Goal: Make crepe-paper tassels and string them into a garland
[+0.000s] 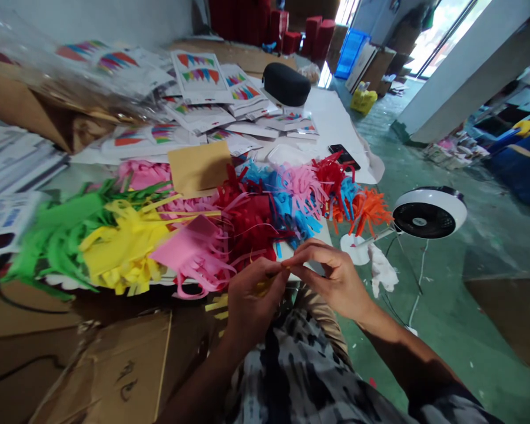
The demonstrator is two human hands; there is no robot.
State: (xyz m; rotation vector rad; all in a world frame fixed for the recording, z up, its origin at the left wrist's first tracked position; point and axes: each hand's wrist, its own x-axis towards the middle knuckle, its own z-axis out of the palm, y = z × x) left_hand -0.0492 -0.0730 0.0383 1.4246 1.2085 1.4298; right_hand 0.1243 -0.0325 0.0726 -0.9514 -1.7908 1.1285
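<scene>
Just over my lap, my left hand (258, 294) is closed around a yellow paper tassel (217, 305), whose cut strips stick out on its left side. My right hand (329, 274) meets it fingertip to fingertip, pinching at the tassel's top end; the fingers mostly hide that spot. On the table edge in front lie fringed paper bunches: green (64, 235), yellow (123, 247), pink (196, 250), dark red (251, 221), blue (294, 215) and orange (368, 209). A tan card (199, 168) rests behind them.
Packets with printed tassel pictures (201, 76) are heaped at the back, beside a black case (286, 84). A phone (343, 156) lies at the table's right. A small white fan (429, 213) stands off the right edge; cardboard boxes (128, 365) are at lower left.
</scene>
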